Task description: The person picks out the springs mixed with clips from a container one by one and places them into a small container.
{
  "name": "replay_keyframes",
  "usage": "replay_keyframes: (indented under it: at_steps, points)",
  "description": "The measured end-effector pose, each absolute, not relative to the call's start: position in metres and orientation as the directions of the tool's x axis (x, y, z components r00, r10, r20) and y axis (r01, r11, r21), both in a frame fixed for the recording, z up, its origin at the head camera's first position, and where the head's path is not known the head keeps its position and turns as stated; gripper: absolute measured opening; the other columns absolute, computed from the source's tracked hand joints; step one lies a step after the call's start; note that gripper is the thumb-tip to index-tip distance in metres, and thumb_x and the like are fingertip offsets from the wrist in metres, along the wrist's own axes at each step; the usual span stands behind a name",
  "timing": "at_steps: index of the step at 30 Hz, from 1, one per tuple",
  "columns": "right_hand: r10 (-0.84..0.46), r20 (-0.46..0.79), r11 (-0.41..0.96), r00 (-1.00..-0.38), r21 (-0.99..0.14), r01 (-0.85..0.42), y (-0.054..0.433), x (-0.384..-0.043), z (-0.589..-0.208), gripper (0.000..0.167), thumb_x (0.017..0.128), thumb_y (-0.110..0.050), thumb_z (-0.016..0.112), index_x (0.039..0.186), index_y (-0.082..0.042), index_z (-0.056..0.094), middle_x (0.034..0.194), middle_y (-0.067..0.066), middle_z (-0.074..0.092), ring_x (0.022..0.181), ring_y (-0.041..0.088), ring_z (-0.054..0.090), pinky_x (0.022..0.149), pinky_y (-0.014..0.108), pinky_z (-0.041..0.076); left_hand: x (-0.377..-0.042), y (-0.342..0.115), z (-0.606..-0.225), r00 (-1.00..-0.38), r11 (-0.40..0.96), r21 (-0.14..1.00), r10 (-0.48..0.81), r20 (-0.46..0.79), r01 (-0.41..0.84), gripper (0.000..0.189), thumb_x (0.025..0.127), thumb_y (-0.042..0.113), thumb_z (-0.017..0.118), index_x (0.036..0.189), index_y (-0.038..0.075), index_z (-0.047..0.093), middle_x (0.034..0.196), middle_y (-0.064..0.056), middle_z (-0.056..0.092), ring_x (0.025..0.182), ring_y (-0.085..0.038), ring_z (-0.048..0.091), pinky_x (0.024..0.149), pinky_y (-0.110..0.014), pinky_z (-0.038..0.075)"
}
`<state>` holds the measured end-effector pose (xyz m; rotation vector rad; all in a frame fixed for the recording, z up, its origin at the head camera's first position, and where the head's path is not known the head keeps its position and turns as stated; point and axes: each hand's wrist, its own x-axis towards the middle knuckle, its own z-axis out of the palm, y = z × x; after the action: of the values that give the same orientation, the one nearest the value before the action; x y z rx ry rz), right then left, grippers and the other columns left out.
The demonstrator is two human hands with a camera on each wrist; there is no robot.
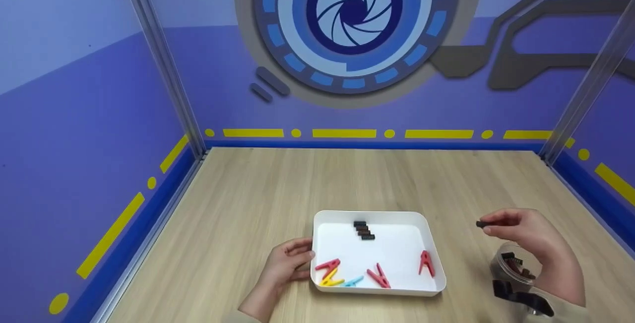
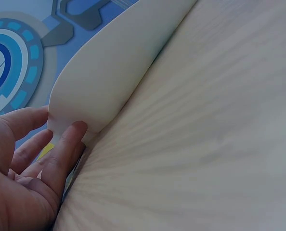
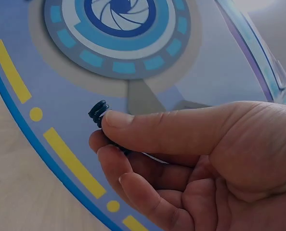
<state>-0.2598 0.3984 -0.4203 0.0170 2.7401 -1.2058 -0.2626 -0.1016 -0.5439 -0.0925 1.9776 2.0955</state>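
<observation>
My right hand [image 1: 533,233] pinches a small black coil [image 3: 98,113], like a short spring, between thumb and fingers, right of the white tray [image 1: 382,291]. My left hand [image 1: 285,266] holds the tray's left side, fingertips against its outer wall [image 2: 99,72] and rim. Inside the tray, a slanting row of small black and brown ribbed pieces [image 1: 363,231] lies near the back. Along the front are red clothespins [image 1: 379,276], a yellow clothespin [image 1: 330,279] and a light blue clothespin [image 1: 352,282]; another red clothespin [image 1: 425,263] lies at the right.
Below my right hand stands a clear round cup [image 1: 501,269] with black and brown pieces in it, partly hidden by the wrist. A dark strap [image 1: 521,297] crosses near the right sleeve. The wooden table [image 1: 248,189] ends at printed walls at the back and sides.
</observation>
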Motion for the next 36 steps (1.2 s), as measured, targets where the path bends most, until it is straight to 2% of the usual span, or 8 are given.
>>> replay_keyframes:
  at_steps: [9, 13, 18, 26, 30, 36]
  points:
    - [-0.018, -0.197, 0.669, -0.980, -0.731, 0.134, 0.431, -0.254, -0.425, 0.048, 0.096, -0.029, 0.074, 0.127, 0.007, 0.066, 0.108, 0.000, 0.077, 0.087, 0.001, 0.066, 0.077, 0.018, 0.056, -0.264, -0.102, -0.545, -0.963, -0.041, 0.971, 0.138, -0.229, -0.237, 0.051, 0.094, 0.013, 0.074, 0.141, 0.001, 0.059, 0.135, -0.020, 0.068, 0.104, -0.020, 0.075, 0.071, -0.034, 0.066]
    - [0.014, -0.230, 0.703, -0.973, -0.690, 0.173, 0.439, -0.255, -0.427, 0.048, 0.096, -0.028, 0.074, 0.127, 0.008, 0.066, 0.110, 0.006, 0.077, 0.090, 0.006, 0.065, 0.079, 0.027, 0.058, -0.264, -0.102, -0.545, -0.964, -0.044, 0.971, 0.140, -0.228, -0.236, 0.051, 0.094, 0.013, 0.074, 0.141, 0.001, 0.059, 0.135, -0.020, 0.067, 0.104, -0.021, 0.075, 0.072, -0.035, 0.066]
    - [0.032, -0.285, 0.717, -0.958, -0.661, 0.221, 0.446, -0.254, -0.432, 0.043, 0.094, -0.023, 0.074, 0.124, 0.008, 0.068, 0.113, 0.013, 0.076, 0.098, 0.017, 0.068, 0.089, 0.047, 0.060, -0.264, -0.101, -0.545, -0.963, -0.063, 0.969, 0.141, -0.229, -0.239, 0.050, 0.095, 0.011, 0.073, 0.141, 0.001, 0.059, 0.135, -0.021, 0.067, 0.103, -0.022, 0.075, 0.072, -0.036, 0.066]
    - [0.048, -0.320, 0.711, -0.946, -0.654, 0.257, 0.451, -0.253, -0.436, 0.036, 0.092, -0.014, 0.075, 0.120, 0.009, 0.070, 0.106, 0.010, 0.077, 0.094, 0.014, 0.067, 0.087, 0.048, 0.060, -0.263, -0.101, -0.542, -0.963, -0.066, 0.968, 0.136, -0.233, -0.243, 0.050, 0.094, 0.011, 0.074, 0.141, 0.001, 0.059, 0.135, -0.021, 0.067, 0.104, -0.023, 0.075, 0.073, -0.037, 0.066]
    - [0.068, -0.339, 0.710, -0.938, -0.644, 0.285, 0.453, -0.253, -0.437, 0.033, 0.092, -0.011, 0.075, 0.118, 0.009, 0.070, 0.103, 0.011, 0.077, 0.095, 0.020, 0.068, 0.087, 0.051, 0.059, -0.263, -0.100, -0.541, -0.962, -0.058, 0.967, 0.130, -0.239, -0.248, 0.050, 0.094, 0.012, 0.074, 0.141, 0.002, 0.059, 0.136, -0.020, 0.067, 0.104, -0.022, 0.075, 0.074, -0.037, 0.066]
    - [0.100, -0.389, 0.688, -0.916, -0.637, 0.346, 0.455, -0.252, -0.438, 0.030, 0.091, -0.012, 0.075, 0.114, 0.007, 0.072, 0.106, 0.014, 0.076, 0.105, 0.038, 0.066, 0.095, 0.062, 0.054, -0.262, -0.100, -0.541, -0.962, -0.049, 0.967, 0.121, -0.243, -0.251, 0.050, 0.093, 0.012, 0.075, 0.140, 0.003, 0.060, 0.135, -0.019, 0.068, 0.104, -0.022, 0.075, 0.074, -0.037, 0.066]
